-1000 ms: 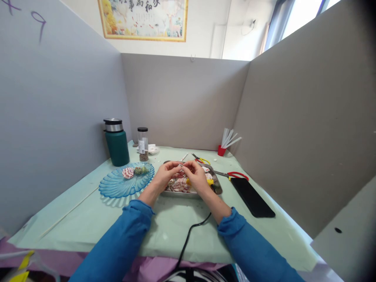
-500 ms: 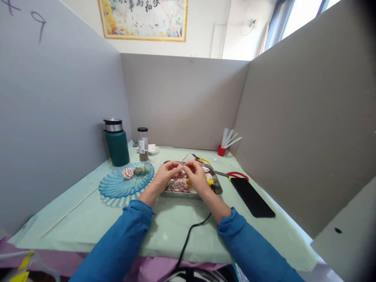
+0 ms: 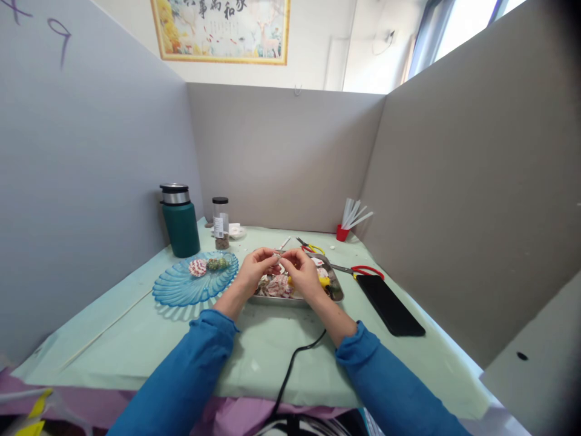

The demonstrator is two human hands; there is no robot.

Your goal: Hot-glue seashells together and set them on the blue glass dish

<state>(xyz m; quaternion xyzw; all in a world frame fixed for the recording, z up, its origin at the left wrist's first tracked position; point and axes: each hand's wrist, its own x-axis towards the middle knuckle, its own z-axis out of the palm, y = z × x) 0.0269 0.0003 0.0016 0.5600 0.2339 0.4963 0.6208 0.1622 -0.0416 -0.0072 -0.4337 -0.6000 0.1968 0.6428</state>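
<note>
Above a metal tray (image 3: 290, 303), my left hand (image 3: 255, 270) and my right hand (image 3: 300, 272) meet fingertip to fingertip. Both are closed in a pinch on something small and pale, too small to name and mostly covered by the fingers. Pinkish-brown seashells (image 3: 278, 286) lie in the tray below, with a yellow-handled tool (image 3: 324, 281) at its right side. To the left, a blue scalloped glass plate (image 3: 181, 292) carries a red-and-white striped shell (image 3: 198, 267) and a greenish shell piece (image 3: 216, 264).
A green flask (image 3: 181, 227) and a black-capped jar (image 3: 221, 224) stand at the back left. Red-handled scissors (image 3: 363, 270), a black phone (image 3: 390, 304) and a red cup of glue sticks (image 3: 343, 232) are on the right. A black cable (image 3: 290, 369) runs from the tray to the front edge.
My fingertips have shifted slightly around the small pale thing and sit a little closer together. Everything else on the table stays in place.
</note>
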